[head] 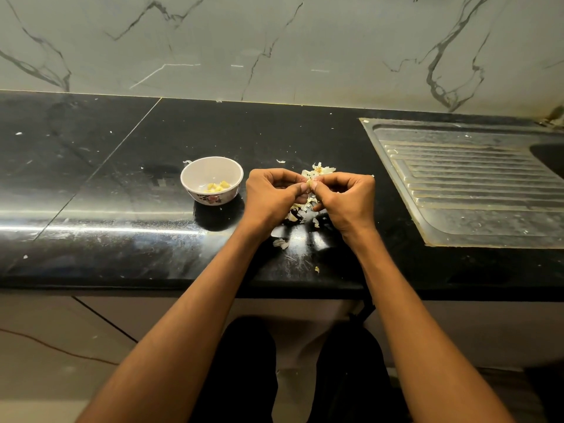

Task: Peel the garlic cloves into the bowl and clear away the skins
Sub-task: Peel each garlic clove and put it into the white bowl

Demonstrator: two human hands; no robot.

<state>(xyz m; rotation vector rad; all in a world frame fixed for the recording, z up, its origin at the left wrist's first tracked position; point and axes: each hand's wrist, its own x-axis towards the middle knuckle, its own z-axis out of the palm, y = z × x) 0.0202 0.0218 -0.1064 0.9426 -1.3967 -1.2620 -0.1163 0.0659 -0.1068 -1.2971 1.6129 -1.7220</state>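
Note:
A small white bowl (195,175) with a flower pattern stands on the black counter and holds several peeled yellow cloves (218,186). Just right of it, my left hand (270,195) and my right hand (348,198) meet above the counter, fingertips pinching one garlic clove (309,182) between them. Most of that clove is hidden by my fingers. Behind my hands lies the rest of the garlic head (319,170) with papery skin. Loose skins (294,216) lie scattered under and in front of my hands.
A steel sink drainboard (470,184) is set into the counter at the right, with the basin at the far right edge. A marble-patterned wall runs behind. Small skin flecks (280,243) dot the counter near its front edge.

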